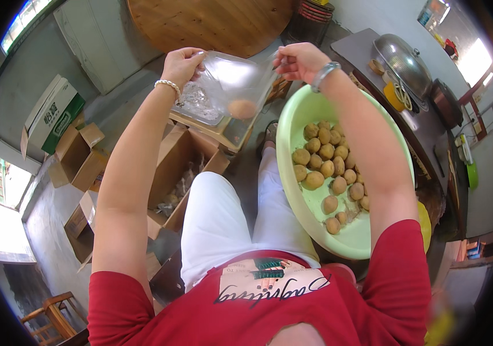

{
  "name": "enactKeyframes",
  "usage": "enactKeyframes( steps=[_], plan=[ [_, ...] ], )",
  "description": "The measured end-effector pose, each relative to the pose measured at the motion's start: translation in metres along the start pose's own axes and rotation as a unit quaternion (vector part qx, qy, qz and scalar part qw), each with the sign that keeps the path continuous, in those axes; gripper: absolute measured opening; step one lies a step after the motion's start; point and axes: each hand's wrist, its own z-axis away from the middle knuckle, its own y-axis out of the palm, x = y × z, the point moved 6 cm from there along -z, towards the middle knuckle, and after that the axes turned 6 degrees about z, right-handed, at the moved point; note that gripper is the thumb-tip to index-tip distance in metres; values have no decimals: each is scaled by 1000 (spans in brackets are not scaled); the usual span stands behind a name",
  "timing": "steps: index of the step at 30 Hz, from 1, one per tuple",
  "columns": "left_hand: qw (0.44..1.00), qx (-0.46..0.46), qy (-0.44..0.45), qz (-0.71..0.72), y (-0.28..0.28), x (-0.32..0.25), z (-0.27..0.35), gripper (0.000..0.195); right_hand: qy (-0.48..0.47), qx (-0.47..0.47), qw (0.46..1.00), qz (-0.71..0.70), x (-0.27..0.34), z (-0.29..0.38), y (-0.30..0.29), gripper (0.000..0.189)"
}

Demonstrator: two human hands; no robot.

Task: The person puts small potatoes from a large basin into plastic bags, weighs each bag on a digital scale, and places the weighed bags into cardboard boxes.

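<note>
A clear plastic bag (240, 78) is stretched between my two hands, with one round brown item (241, 109) low inside it. My left hand (184, 65) pinches the bag's left upper corner, and my right hand (300, 62) pinches the right one. Behind and below the bag, a metal tray (196, 104) holding crumpled clear plastic rests on a weighing scale (225, 137). To the right, under my right forearm, a large light green plastic basin (287, 190) holds many round brown potato-like items (326, 152).
An open cardboard box (166, 164) with plastic-wrapped things stands by my left knee. More cardboard boxes (75, 158) lie farther left. A round wooden tabletop (207, 21) is ahead. At the right, a dark counter (428, 142) bears a domed metal lid (402, 62) and scissors (402, 96).
</note>
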Motion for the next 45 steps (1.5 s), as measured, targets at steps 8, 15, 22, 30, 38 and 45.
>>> enactKeyframes(
  steps=[8, 15, 22, 30, 38, 45],
  plan=[
    [997, -79, 4, 19, -43, 26, -64, 15, -94, -57, 989, -103, 10, -109, 43, 8],
    [994, -99, -33, -43, -54, 114, -73, 13, -5, -67, 996, -53, -72, -143, 62, 9],
    [973, -115, -45, -192, -44, 131, -54, 32, -6, -84, 993, -86, -82, -135, 61, 22],
    [980, -71, -60, -177, -27, 149, -46, 33, -19, -64, 995, -68, -89, -118, 68, 44],
    [970, -75, -24, -230, -27, 136, -19, 58, -46, -59, 997, 15, -81, -58, 51, 45],
    [973, -158, 39, -167, -33, 124, 25, 67, -51, -49, 997, 4, -132, 55, 2, 29]
  ],
)
